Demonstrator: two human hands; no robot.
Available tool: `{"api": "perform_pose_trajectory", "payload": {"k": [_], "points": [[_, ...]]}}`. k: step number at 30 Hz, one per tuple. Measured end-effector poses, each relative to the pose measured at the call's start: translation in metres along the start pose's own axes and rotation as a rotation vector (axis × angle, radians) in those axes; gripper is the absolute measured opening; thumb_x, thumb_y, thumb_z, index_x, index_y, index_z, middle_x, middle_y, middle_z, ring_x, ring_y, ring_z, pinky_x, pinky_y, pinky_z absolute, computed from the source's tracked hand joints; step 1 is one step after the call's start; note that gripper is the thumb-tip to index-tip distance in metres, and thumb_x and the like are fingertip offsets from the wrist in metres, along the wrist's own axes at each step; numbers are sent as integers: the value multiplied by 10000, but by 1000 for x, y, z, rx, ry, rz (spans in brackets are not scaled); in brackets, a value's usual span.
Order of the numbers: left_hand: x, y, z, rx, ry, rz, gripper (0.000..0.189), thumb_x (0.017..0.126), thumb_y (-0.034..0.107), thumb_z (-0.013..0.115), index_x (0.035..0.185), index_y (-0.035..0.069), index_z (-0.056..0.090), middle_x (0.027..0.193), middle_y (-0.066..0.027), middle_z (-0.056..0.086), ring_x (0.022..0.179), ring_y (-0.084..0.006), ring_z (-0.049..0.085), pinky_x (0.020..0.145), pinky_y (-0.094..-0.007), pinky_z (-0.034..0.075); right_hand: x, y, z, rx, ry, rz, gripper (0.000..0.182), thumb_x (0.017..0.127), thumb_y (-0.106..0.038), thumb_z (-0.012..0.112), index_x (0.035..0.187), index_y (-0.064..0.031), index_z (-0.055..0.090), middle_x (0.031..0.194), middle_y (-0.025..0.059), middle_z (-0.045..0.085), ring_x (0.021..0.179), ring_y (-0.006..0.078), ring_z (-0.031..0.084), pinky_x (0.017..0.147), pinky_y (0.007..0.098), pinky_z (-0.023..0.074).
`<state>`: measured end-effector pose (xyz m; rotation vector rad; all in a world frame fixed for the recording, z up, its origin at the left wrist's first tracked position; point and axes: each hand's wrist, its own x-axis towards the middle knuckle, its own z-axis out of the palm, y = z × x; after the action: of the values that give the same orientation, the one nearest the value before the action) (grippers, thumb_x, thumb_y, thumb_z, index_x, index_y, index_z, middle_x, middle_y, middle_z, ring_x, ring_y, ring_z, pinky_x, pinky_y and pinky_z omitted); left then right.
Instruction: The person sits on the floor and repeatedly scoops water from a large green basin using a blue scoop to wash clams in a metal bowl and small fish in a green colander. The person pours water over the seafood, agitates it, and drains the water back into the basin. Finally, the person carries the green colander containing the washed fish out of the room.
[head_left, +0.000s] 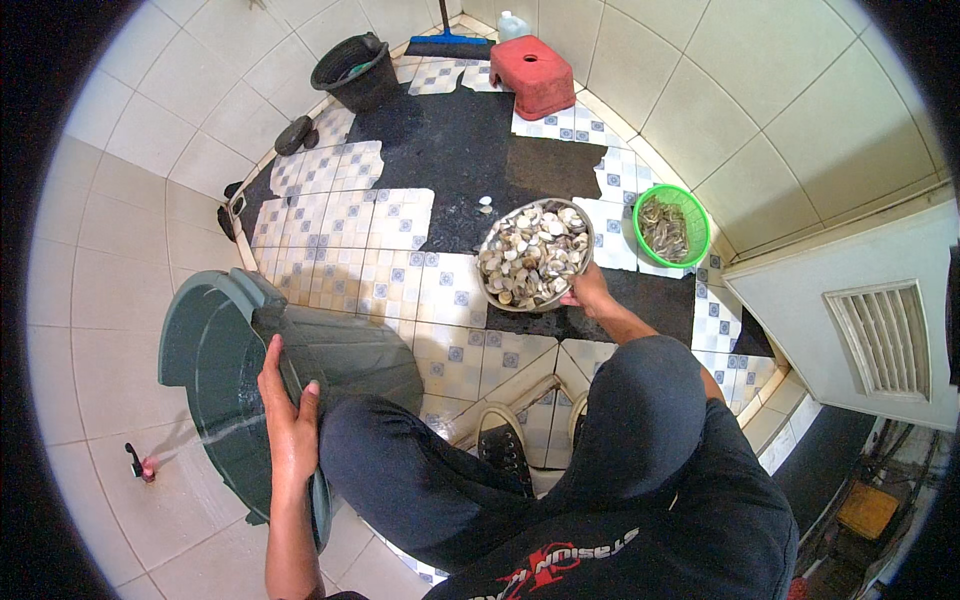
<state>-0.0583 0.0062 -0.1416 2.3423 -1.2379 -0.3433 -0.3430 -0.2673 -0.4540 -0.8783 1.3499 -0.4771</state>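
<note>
My right hand (590, 291) grips the near right rim of a round metal bowl heaped with clams (534, 251). Whether the bowl rests on the floor or is raised a little, I cannot tell. My left hand (291, 420) lies against the rim of a large green plastic barrel (360, 352), fingers spread and thumb apart. The barrel has a chipped, broken rim. Water streams into it from a wall tap (142, 469) with a black lever. Two loose shells (485, 204) lie on the dark floor just beyond the bowl.
A green plastic basket of shrimp (665, 230) stands right of the bowl. Farther off are a red plastic stool (531, 79), a black bucket (356, 73), a blue floor squeegee (448, 37), a plastic jug (513, 27) and a dark stone (293, 136). A vented white door (862, 307) stands at right.
</note>
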Motion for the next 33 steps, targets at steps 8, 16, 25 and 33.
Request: {"api": "perform_pose_trajectory", "payload": {"k": [8,16,25,33], "points": [[-2,2,1,-9,1,-32,628,845,-1,512,1412,83,255,1364,-186,329,1297,-316,304,1084,-403,227,-9,-11,1,23,-5,26,385,871,-17,460,1244,-36,367,973,129,591,710,191,633,537,314,578],[-1,0,2,-29,-5,-22,620,845,8,514,1408,82,264,1362,-184,332,1293,-314,310,1086,-406,226,-10,-15,-1,13,-39,5,370,871,-26,448,1237,-41,392,967,129,595,674,184,628,517,308,571],[-2,2,1,-13,2,-27,620,845,14,522,1407,87,270,1369,-176,332,1295,-310,314,1086,-402,228,2,-6,3,7,-26,-42,333,879,-54,424,1211,-39,445,952,126,619,653,174,632,482,306,548],[-1,-1,2,-18,5,-19,616,843,7,524,1402,88,280,1365,-171,343,1294,-307,317,1085,-393,232,-2,-18,4,-27,-69,4,388,869,12,458,1243,-36,366,1009,139,578,683,178,625,532,302,582]]}}
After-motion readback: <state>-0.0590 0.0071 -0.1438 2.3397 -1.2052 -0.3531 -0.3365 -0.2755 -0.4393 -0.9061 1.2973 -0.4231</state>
